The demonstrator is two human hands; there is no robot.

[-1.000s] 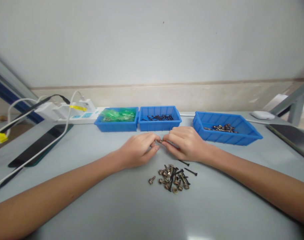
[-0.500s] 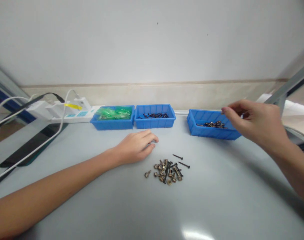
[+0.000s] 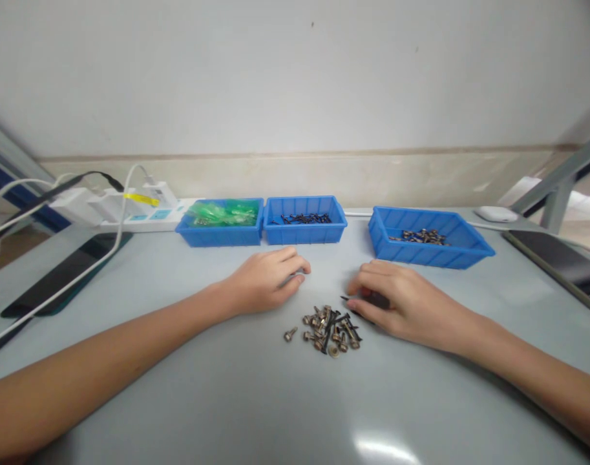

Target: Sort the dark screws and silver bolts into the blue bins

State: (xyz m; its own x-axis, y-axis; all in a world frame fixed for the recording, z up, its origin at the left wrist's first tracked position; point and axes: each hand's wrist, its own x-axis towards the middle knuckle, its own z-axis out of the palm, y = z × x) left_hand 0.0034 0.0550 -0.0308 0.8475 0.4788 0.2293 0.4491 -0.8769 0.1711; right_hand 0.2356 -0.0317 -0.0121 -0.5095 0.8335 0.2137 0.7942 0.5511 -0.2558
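Observation:
My left hand (image 3: 275, 278) rests on the table with its fingers loosely curled and a gap between thumb and forefinger; nothing shows in it. In front of it lies a mixed pile of brass-coloured hex-head bolts (image 3: 318, 321) and black screws (image 3: 329, 330). One bolt (image 3: 290, 334) sits apart on the left. My right hand (image 3: 396, 300) is low at the pile's right edge, thumb and fingers apart around a loose black screw (image 3: 344, 298). Only that screw's pointed end shows; the hand covers the rest.
Along the wall stand a blue bin (image 3: 220, 237) with green plastic bags, a blue bin (image 3: 304, 236) of dark screws and a blue bin (image 3: 430, 254) of bolts. A power strip (image 3: 159, 219) with cables and a dark phone (image 3: 62, 274) lie left. Another dark device (image 3: 561, 261) lies right.
My right hand has come down and left from above the right-hand bin to the loose black screws beside the pile. My left hand has stayed in place. The view has shifted slightly.

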